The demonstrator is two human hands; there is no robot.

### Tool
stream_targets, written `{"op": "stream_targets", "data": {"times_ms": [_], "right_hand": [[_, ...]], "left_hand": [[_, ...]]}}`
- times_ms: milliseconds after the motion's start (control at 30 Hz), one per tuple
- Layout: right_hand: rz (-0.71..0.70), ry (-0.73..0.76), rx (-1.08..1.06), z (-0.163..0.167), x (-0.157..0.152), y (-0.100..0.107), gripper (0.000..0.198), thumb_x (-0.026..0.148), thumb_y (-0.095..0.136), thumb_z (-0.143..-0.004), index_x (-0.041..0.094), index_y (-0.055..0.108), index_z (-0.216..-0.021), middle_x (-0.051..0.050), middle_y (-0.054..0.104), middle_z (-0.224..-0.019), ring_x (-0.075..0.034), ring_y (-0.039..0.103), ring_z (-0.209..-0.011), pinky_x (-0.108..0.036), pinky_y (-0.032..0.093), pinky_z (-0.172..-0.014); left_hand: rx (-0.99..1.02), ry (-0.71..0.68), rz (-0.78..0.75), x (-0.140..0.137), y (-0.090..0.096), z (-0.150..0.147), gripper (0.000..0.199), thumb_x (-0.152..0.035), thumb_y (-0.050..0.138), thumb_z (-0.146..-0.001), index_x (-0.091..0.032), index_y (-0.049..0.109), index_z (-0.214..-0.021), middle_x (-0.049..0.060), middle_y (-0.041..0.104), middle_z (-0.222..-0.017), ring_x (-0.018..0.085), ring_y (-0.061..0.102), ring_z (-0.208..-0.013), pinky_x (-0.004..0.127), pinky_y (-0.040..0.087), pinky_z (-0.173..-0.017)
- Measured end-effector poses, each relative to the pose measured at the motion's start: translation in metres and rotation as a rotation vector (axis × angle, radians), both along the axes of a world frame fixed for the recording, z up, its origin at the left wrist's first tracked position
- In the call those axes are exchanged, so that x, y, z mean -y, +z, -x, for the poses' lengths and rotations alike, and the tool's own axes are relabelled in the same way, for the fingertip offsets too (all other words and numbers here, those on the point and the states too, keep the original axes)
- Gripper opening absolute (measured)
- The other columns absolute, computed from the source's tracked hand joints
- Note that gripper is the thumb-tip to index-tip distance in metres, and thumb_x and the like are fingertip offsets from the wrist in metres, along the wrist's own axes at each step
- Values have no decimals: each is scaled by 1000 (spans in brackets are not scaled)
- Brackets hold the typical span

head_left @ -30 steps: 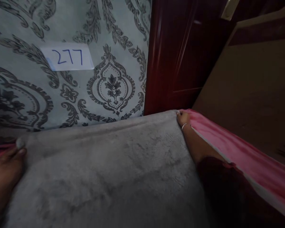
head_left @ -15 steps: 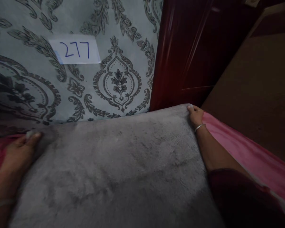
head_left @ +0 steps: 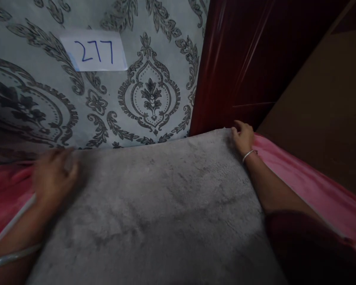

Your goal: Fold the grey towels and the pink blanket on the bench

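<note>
A grey plush mat (head_left: 154, 198) stretches out in front of me, its far edge against the patterned wall. At its far left corner is my left hand (head_left: 55, 174), blurred by motion, with thumb and fingers apart and nothing seen in them. My right hand (head_left: 243, 136) rests by the far right corner of the mat, its thumb and forefinger parted and its other fingers partly hidden. Pink cloth (head_left: 299, 178) shows under and beside the mat on the right. More pink-red cloth (head_left: 8, 198) lies bunched on the left.
Patterned wallpaper (head_left: 150, 91) rises behind the mat and carries a paper label (head_left: 95, 51) reading 277. A dark red glossy wooden panel (head_left: 225, 71) stands at the back right. Beside it is a brown board-like surface (head_left: 323, 103).
My left hand has let go of the mat's left corner and moved right and up. My right hand has loosened its pinch on the right corner, its fingers now apart.
</note>
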State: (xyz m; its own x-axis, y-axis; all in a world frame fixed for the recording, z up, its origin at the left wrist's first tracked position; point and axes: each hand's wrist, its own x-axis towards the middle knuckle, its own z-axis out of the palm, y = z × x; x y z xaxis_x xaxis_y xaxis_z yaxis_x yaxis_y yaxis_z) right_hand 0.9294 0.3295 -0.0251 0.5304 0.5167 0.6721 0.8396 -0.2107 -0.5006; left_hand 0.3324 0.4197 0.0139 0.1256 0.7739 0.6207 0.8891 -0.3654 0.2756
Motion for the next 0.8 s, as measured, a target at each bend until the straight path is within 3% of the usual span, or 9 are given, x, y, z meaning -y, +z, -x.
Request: {"op": "stream_targets", "data": {"times_ms": [67, 133, 200, 267, 367, 567, 700, 800], "right_hand": [[128, 300, 84, 53, -3, 13, 48, 39, 43, -98, 12, 68, -129, -17, 68, -128, -31, 62, -118, -50, 47, -106], [307, 677, 217, 115, -5, 14, 50, 47, 42, -102, 20, 65, -137, -11, 65, -136, -28, 59, -125, -47, 44, -110], [478, 1016, 387, 168, -4, 3, 58, 56, 44, -102, 26, 52, -151, -6, 50, -155, -28, 42, -144, -49, 32, -120], [628, 1138, 466, 195, -3, -10, 64, 61, 40, -103, 29, 38, -159, -3, 32, -165, -28, 23, -154, -53, 18, -125], [746, 1028, 459, 186, -5, -24, 64, 59, 30, -106, 31, 26, -163, -2, 18, -170, -28, 11, -157, -56, 13, -125], [879, 590, 377, 116, 0, -22, 63, 53, 25, -105, 29, 27, -163, -2, 16, -170, -28, 12, -157, -53, 19, -125], [993, 270, 224, 66, 51, -16, 63, 51, 21, -105, 29, 24, -164, -2, 16, -170, -27, 15, -156, -53, 21, -124], [1026, 71, 107, 29, 111, -8, 62, 50, 22, -104, 29, 29, -163, -4, 22, -169, -29, 23, -154, -55, 26, -122]], "left_hand": [[-206, -318, 69, 19, -7, -31, 64, -54, 34, -95, -15, 58, -139, 13, 59, -146, 28, 52, -137, 49, 39, -118], [-443, -605, 158, 36, -19, -56, 64, -58, 36, -98, -24, 49, -151, 7, 45, -160, 27, 39, -148, 50, 28, -124], [-574, -727, 246, 44, -32, -68, 62, -58, 38, -100, -32, 41, -156, 3, 37, -165, 27, 31, -153, 52, 21, -126], [-609, -705, 331, 40, -43, -65, 62, -56, 35, -101, -35, 35, -159, 3, 34, -166, 27, 28, -154, 54, 19, -126], [-600, -509, 434, 19, -47, -45, 63, -54, 31, -102, -32, 31, -160, 4, 26, -169, 29, 21, -157, 58, 15, -125], [-497, -25, 578, -8, -33, -6, 68, -53, 26, -101, -23, 27, -162, 8, 21, -170, 33, 15, -158, 63, 16, -123], [-437, 86, 605, -6, -32, 17, 74, -54, 23, -99, -16, 26, -162, 13, 19, -170, 37, 16, -157, 66, 18, -121], [-413, 60, 591, -3, -27, 36, 77, -53, 25, -98, -9, 30, -160, 21, 27, -167, 37, 23, -155, 65, 23, -120]]}}
